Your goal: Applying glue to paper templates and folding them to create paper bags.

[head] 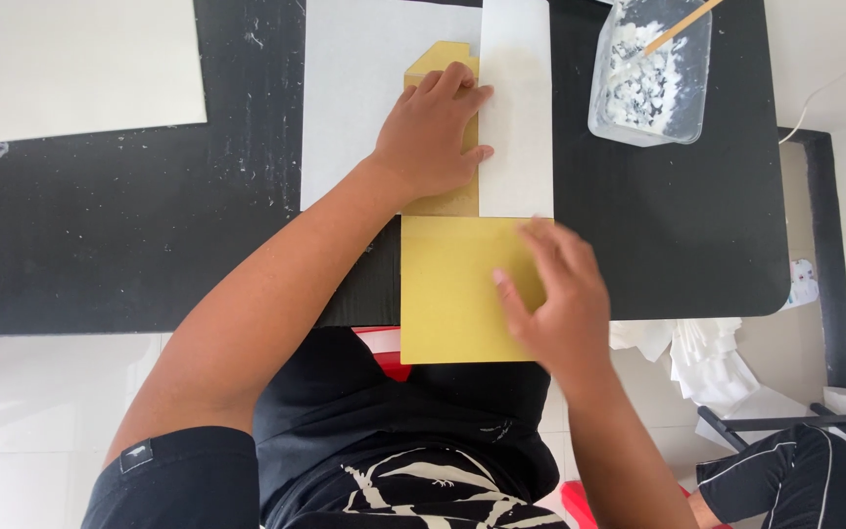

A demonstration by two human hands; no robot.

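Note:
A long yellow sheet of card (447, 294) lies across the near edge of a black table (129, 225), its lower part hanging over the edge. My left hand (435, 132) presses flat on the card's upper part, next to a white paper strip (516, 108) that covers its right side. My right hand (555, 299) rests on the lower part's right edge, fingers spread and slightly blurred. A white sheet (350, 98) lies under the card.
A clear plastic tub of white paste (650, 73) with a wooden stick (682, 26) stands at the table's far right. A large white sheet (70, 64) lies at the far left. Crumpled white paper (707, 358) sits on the floor to the right.

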